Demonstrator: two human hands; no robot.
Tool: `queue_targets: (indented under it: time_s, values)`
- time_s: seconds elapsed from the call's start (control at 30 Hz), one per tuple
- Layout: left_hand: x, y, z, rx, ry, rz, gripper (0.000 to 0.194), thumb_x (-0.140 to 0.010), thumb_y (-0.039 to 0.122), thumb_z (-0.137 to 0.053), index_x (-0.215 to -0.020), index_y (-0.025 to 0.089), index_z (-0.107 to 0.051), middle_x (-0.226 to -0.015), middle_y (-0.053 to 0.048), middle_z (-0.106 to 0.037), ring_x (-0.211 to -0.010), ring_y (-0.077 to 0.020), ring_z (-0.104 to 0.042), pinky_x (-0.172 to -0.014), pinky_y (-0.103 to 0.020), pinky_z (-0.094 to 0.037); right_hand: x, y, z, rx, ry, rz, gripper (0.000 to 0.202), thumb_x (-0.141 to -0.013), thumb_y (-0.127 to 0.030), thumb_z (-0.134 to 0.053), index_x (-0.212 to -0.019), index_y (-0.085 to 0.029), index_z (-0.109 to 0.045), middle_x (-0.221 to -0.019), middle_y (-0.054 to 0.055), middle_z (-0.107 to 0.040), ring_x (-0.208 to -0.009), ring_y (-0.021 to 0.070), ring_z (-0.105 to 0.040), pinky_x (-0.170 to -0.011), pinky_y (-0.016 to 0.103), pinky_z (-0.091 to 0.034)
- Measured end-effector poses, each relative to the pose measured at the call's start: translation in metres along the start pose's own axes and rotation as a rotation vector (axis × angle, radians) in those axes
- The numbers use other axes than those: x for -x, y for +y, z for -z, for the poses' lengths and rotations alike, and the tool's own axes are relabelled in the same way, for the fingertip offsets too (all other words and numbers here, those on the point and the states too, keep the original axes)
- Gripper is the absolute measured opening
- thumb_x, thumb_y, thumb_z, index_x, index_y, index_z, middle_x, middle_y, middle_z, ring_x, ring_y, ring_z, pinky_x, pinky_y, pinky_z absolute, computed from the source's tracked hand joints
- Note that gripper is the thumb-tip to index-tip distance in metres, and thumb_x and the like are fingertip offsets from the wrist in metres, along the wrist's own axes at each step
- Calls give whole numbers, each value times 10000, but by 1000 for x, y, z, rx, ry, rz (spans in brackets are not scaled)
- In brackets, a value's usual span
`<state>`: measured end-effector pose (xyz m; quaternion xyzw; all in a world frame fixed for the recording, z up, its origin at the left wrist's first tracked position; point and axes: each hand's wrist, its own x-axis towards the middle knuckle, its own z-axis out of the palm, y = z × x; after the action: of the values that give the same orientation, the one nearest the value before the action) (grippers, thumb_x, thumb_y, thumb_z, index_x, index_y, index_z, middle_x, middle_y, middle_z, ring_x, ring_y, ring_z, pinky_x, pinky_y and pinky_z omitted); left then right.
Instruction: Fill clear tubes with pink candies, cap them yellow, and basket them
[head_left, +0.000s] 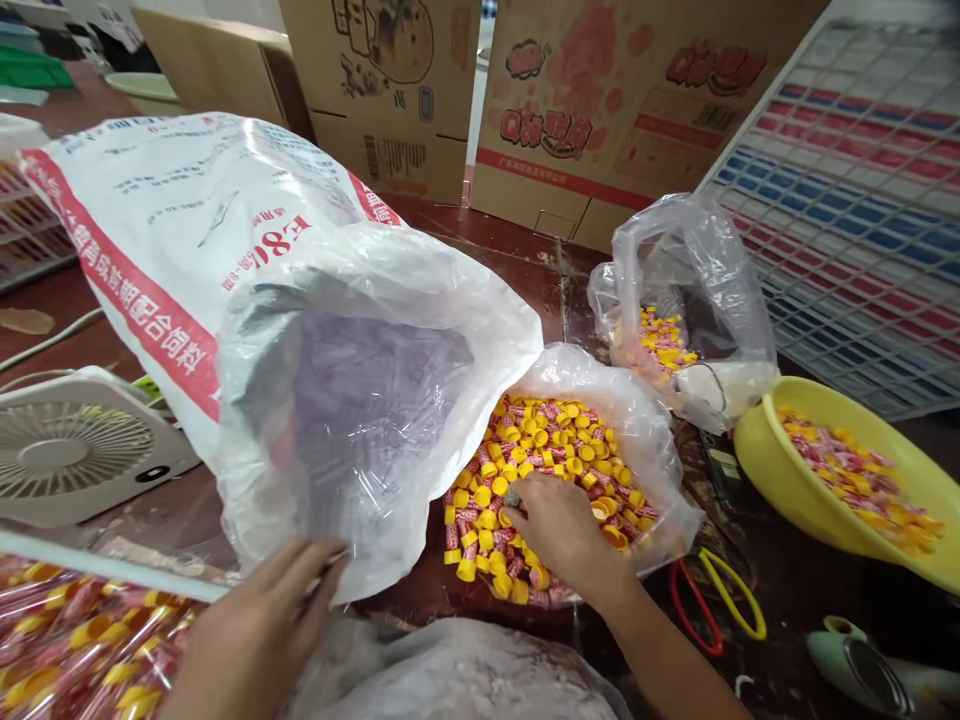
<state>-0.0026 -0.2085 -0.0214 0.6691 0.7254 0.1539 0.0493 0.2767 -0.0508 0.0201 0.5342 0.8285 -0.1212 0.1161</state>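
Observation:
My right hand reaches into a pile of small yellow caps with red-and-white wrapped bodies. Its thumb and finger come together around a small greyish spot I cannot identify. The pile spills from an open clear plastic bag. My left hand, slightly blurred, has its fingers curled together at the lower rim of a large white woven sack; what they hold is hidden. The sack lies with its mouth open towards me, and clear plastic tubes show inside.
A yellow bowl and a clear bag hold more capped pieces at right. Red and yellow loops lie nearby. A white fan stands left, above a box of capped tubes. Cardboard boxes and a wire rack stand behind.

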Motion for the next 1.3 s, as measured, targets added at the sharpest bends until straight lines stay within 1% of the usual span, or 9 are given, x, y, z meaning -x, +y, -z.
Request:
queue_targets:
  time_s: [0.1, 0.2, 0.33, 0.47, 0.73, 0.83, 0.97, 1.13, 1.3]
  values:
    - [-40, 27, -17, -258, -227, -53, 350, -1003, 141, -454, -1223, 234, -710, -1026, -74, -728, -909, -237, -755, -651, -304, -593, 5, 11, -3, -18, 10, 29, 111, -939, -236, -675, -849, -194, -724, -921, 71, -763, -871, 224, -711, -702, 286, -429]
    - [-67, 35, -22, -327, -267, -61, 489, -917, -32, -398, -1193, 197, -731, -1030, -125, -696, -931, -288, -741, -612, -336, -590, 16, 28, -5, -158, 144, 50, 133, -923, -215, -664, -792, -200, -645, -864, 39, -712, -809, 195, -662, -692, 277, -400]
    - [-77, 24, -14, -362, -291, -118, 507, -916, -45, -385, -1144, 204, -764, -1053, -150, -679, -914, -304, -731, -670, -379, -605, 29, 37, -7, -558, 319, 89, 314, -895, -268, -632, -663, -221, -426, -694, -23, -538, -651, 149, -518, -620, 266, -346]
    - [-79, 19, -7, -397, -263, -172, 540, -907, -56, -384, -1161, 220, -772, -1064, -171, -682, -914, -330, -722, -705, -425, -604, 32, 19, -9, -940, 303, 79, 281, -885, -326, -584, -687, -234, -408, -667, -46, -442, -633, 139, -455, -585, 254, -336]
    - [-84, -1, -11, -359, -134, -318, 365, -913, 21, -468, -1037, 180, -772, -1205, -183, -736, -1058, -386, -715, -874, -544, -585, 30, -8, -13, -1157, 311, 125, 250, -855, -296, -606, -686, -225, -437, -671, -46, -447, -637, 127, -431, -579, 242, -341]
    - [-72, -3, -6, -158, -25, -337, 253, -1013, 284, -491, -1100, 169, -698, -1088, -138, -793, -965, -309, -768, -826, -422, -628, 33, -9, -15, -1261, 302, 98, 222, -871, -317, -609, -720, -216, -481, -694, -41, -472, -656, 128, -446, -597, 243, -360]
    - [-49, 31, 8, 387, 46, -280, 263, -1026, 490, -498, -1098, 268, -619, -933, 17, -809, -805, -144, -794, -707, -162, -603, 34, -15, -16, -1331, 247, 71, 228, -870, -327, -614, -722, -213, -483, -689, -48, -453, -653, 123, -435, -591, 239, -355]
    - [-38, 75, 11, 647, -80, -244, 157, -993, 366, -609, -1139, 312, -635, -1018, 27, -766, -887, -127, -760, -777, -145, -585, 36, -22, -15, -1264, 92, 113, 213, -832, -281, -638, -701, -211, -485, -667, -62, -449, -642, 112, -424, -564, 226, -314]
    - [-33, 83, 2, 718, -224, -234, 151, -990, 270, -590, -1131, 282, -642, -1045, -41, -719, -967, -170, -716, -827, -206, -585, 35, -12, -14, -1233, -92, 117, 260, -794, -269, -716, -633, -185, -529, -616, -78, -450, -615, 94, -385, -555, 219, -282]
